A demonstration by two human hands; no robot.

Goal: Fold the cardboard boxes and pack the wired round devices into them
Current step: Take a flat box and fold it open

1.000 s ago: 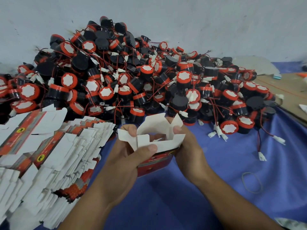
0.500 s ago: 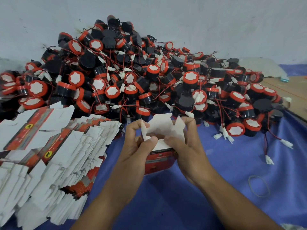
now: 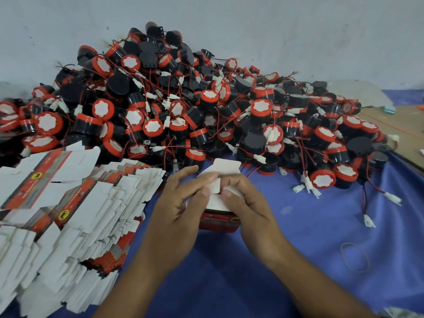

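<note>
A small red cardboard box (image 3: 218, 222) with white flaps stands on the blue cloth at the centre. My left hand (image 3: 181, 203) and my right hand (image 3: 245, 203) hold it from both sides, thumbs pressing the side flaps down over its top. One white flap (image 3: 226, 166) still stands up at the far side. Behind it lies a big heap of black and red round devices (image 3: 206, 106) with red wires and white plugs. A stack of flat unfolded boxes (image 3: 75, 214) lies at the left.
A blue cloth (image 3: 321, 226) covers the work surface. A rubber band (image 3: 354, 257) lies on it at the right. A brown board (image 3: 399, 125) sits at the far right edge. A pale wall (image 3: 229, 24) rises behind the heap.
The box's white flaps were spread open; my thumbs have folded the side flaps down onto the top. The view has shifted slightly to the left and closer.
</note>
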